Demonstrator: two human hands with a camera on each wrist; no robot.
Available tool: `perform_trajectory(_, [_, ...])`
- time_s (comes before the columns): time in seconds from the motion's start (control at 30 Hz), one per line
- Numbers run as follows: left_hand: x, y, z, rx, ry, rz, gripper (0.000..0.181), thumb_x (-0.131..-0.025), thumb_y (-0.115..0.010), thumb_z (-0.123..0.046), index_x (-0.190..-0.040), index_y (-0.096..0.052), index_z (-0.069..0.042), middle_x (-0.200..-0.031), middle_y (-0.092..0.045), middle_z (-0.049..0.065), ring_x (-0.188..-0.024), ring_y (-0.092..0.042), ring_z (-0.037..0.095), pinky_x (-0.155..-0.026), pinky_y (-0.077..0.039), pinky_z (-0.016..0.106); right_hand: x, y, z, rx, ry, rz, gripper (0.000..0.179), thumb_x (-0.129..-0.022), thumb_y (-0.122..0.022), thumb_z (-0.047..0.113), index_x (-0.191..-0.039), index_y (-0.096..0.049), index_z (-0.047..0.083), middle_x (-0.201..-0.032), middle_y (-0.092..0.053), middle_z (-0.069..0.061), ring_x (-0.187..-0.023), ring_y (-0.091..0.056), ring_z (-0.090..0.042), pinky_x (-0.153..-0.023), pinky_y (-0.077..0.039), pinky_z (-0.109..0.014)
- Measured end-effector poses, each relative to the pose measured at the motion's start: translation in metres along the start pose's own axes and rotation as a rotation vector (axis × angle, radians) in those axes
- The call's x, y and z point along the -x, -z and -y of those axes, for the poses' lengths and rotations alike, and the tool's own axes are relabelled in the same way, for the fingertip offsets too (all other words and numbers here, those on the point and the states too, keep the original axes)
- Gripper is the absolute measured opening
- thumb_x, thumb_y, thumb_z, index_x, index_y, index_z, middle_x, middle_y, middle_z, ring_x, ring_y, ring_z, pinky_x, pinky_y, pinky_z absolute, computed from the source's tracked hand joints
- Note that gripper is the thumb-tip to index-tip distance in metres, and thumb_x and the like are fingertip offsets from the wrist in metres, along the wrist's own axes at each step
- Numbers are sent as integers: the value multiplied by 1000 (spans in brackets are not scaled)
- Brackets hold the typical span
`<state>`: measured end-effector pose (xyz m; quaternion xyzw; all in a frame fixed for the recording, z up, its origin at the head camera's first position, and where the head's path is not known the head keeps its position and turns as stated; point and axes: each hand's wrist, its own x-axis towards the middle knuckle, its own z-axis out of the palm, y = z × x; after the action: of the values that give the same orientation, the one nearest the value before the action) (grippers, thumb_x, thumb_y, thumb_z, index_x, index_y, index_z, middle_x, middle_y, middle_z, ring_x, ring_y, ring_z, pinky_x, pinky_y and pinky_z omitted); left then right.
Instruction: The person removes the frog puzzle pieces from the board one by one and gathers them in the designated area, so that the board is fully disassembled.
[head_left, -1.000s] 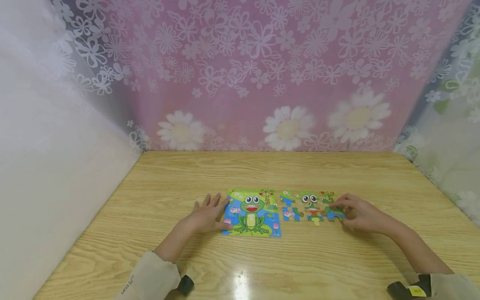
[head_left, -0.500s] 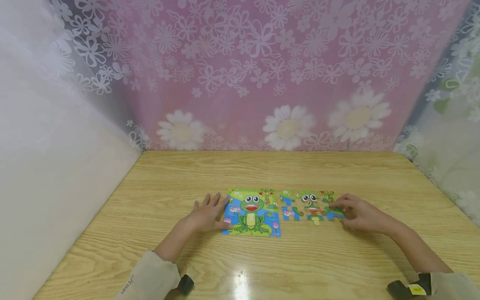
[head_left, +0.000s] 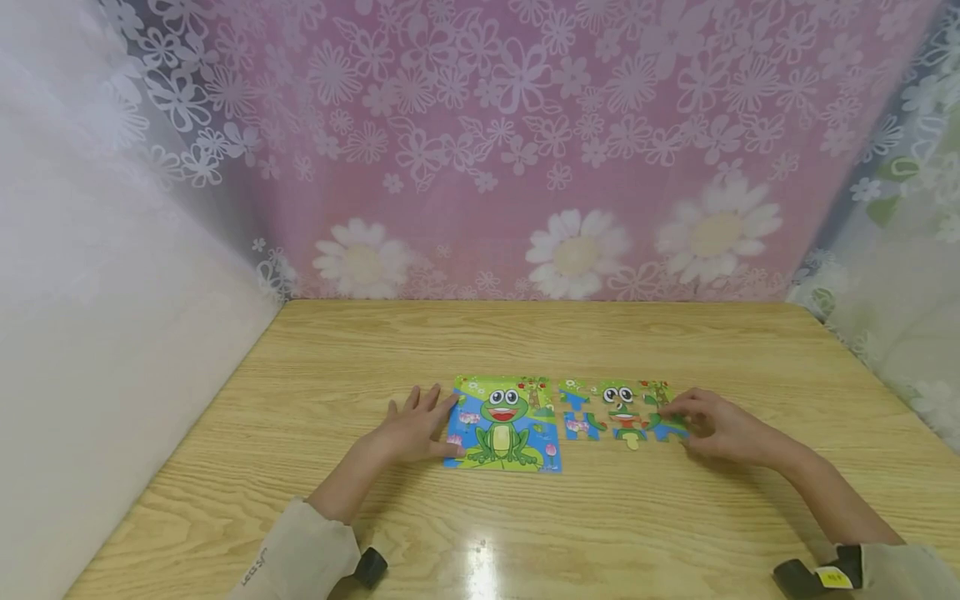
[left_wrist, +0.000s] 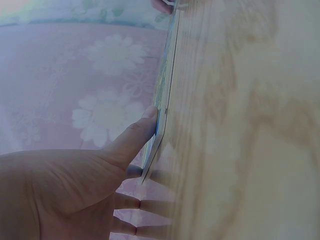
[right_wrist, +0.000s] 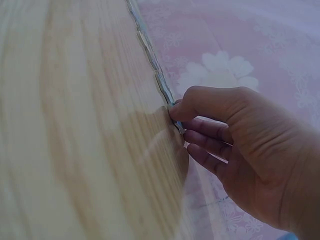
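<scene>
A square frog picture lies flat on the table, whole and brightly printed. At its left edge rests my left hand, fingers spread and the thumb over the lower left part; the left wrist view shows the thumb lying on the card's edge. To the right of the picture, several jigsaw pieces form part of a second frog, with eyes, a mouth and gaps between some pieces. My right hand pinches the blue-green jigsaw piece at the lower right end of these, its fingers bent in the right wrist view.
The wood-grain table carries the picture and pieces near its middle. A pink flowered curtain hangs along the far edge, and a pale sheet closes the left side. Black wrist straps sit by both sleeves.
</scene>
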<state>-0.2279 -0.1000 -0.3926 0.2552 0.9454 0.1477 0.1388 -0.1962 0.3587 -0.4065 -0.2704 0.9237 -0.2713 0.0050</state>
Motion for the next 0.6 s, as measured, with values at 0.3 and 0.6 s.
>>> perform_trajectory(0.3, [0,0,-1,-3,2,5,86,-83,-59,-53,-148,-19,-13,-150,-8,20,-133,-1,45,-95,-4,69,2,1,-4,-17,12,10,38,-81,-69,6,-118,-60,7,-110,-48,-5,-97,-47,-22,-74,-46,-35])
perform_trajectory(0.6, [1,1,-2,0,4,6,85,-83,-60,-52,-148,-20,-13,-150,-9,20,-133,-1,44,-96,-4,68,3,2,-2,-34,21,18,39,-81,-69,5,-119,-59,7,-111,-48,-6,-98,-47,-22,-75,-46,-35])
